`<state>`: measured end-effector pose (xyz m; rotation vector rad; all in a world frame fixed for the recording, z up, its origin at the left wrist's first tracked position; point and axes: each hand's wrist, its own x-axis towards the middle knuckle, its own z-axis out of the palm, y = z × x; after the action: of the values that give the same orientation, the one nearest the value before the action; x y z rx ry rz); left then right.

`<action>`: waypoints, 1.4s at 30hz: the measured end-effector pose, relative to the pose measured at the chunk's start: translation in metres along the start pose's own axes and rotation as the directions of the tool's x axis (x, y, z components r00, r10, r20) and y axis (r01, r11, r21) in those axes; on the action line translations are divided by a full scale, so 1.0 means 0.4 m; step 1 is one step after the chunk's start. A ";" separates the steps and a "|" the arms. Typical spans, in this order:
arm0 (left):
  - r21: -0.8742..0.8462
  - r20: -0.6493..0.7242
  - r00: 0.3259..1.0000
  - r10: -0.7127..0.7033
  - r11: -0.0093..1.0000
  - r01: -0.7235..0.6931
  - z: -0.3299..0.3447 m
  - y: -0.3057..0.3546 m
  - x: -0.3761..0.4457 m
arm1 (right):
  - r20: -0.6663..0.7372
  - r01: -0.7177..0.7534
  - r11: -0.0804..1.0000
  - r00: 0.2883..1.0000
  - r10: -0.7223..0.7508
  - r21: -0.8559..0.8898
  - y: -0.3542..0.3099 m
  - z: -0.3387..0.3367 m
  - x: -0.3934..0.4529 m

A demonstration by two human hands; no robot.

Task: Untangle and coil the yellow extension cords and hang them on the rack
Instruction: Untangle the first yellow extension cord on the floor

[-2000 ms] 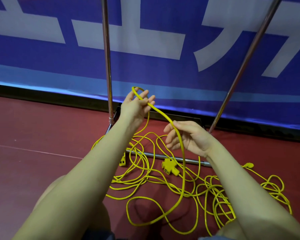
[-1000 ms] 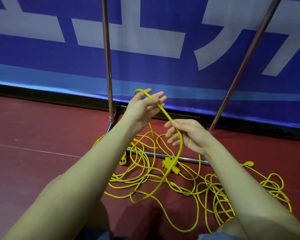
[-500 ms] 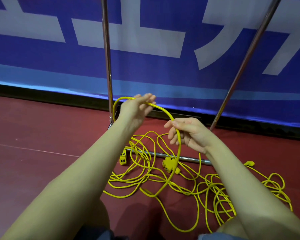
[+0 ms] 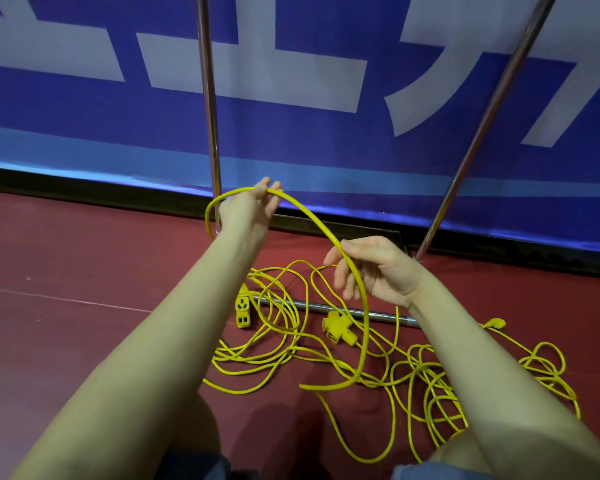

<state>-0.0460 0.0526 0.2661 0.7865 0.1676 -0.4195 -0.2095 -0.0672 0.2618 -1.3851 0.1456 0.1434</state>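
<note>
A thick yellow cord (image 4: 312, 220) arches between my two hands above the floor. My left hand (image 4: 248, 207) holds it up near the rack's left pole, fingers curled round it. My right hand (image 4: 371, 268) pinches the same cord lower, and from there it curves down to the floor. Below lies a tangle of thin yellow cords (image 4: 284, 341) with a socket block (image 4: 242, 310) and a three-way yellow plug head (image 4: 338, 329). A second heap of loops (image 4: 465, 375) lies at the right. The metal rack (image 4: 208, 98) stands behind.
The rack's right pole (image 4: 482, 123) leans up to the right, and its base bar (image 4: 347, 310) lies across the red floor under the cords. A blue banner wall (image 4: 326, 150) closes the back. My knees are at the bottom edge.
My left hand has dropped and swung left, pulling a wider loop of cord over its back. The trailing cord on the floor has been drawn in toward my right hand.
</note>
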 end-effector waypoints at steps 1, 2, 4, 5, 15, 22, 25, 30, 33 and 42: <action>-0.022 -0.009 1.000 -0.001 1.000 0.001 -0.006 0.005 0.007 | 0.007 0.009 1.000 1.000 -0.009 0.005 0.001 -0.003 -0.002; -0.026 -0.002 1.000 -0.015 1.000 0.015 -0.008 0.004 0.008 | 0.008 0.017 1.000 1.000 -0.017 0.011 0.003 -0.005 -0.003; -0.002 0.053 0.996 -0.065 0.998 0.065 -0.004 -0.009 -0.004 | -0.007 0.018 1.000 1.000 -0.017 0.013 0.005 -0.010 0.000; 0.027 0.097 0.991 -0.097 0.995 0.095 0.003 -0.017 -0.017 | -0.022 0.014 1.000 1.000 -0.013 0.009 0.006 -0.011 0.002; 0.197 0.347 0.937 -0.041 0.980 -0.030 0.031 -0.053 -0.098 | -0.051 -0.008 1.000 0.999 0.009 0.004 0.010 0.011 0.023; 0.034 0.120 0.992 0.041 0.998 -0.045 -0.006 -0.008 -0.018 | -0.024 -0.020 1.000 1.000 0.020 0.012 0.005 0.000 -0.005; -0.038 0.135 0.991 -0.018 0.999 0.024 -0.006 -0.018 -0.032 | -0.048 -0.021 1.000 0.999 0.022 0.005 0.006 -0.002 -0.002; 0.137 0.346 0.920 -0.183 0.980 0.143 0.020 -0.050 -0.095 | -0.127 0.006 1.000 0.992 -0.004 0.021 0.013 -0.003 0.017; 0.194 0.378 0.911 -0.167 0.976 0.099 0.020 -0.057 -0.105 | -0.135 0.017 0.999 0.991 -0.012 0.040 0.014 0.001 0.021; 0.000 0.145 0.988 -0.045 0.999 0.046 -0.002 0.005 -0.021 | -0.067 -0.002 1.000 0.998 0.000 -0.023 0.015 -0.010 0.006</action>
<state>-0.0526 0.0570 0.2693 0.7466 0.0504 -0.5180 -0.2084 -0.0701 0.2548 -1.4132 0.2013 0.0998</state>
